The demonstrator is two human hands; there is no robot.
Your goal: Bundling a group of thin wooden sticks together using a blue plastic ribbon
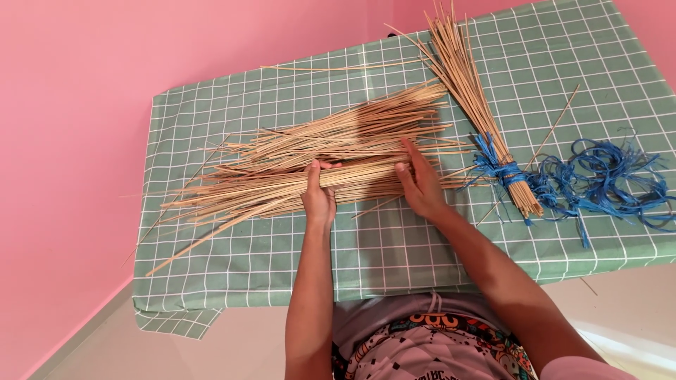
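both forearms reach forward over a table [394, 246] covered in green checked cloth. the left hand [318, 193] is curled around a handful of thin pale sticks [310, 158] from the loose pile at the table's middle. the right hand [421, 184] lies on the same sticks, fingers extended; whether it grips them is unclear. a tied bundle [472, 91] and blue string [598, 176] lie to the right.

Tied stick bundle [470, 84] — tips beyond top edge
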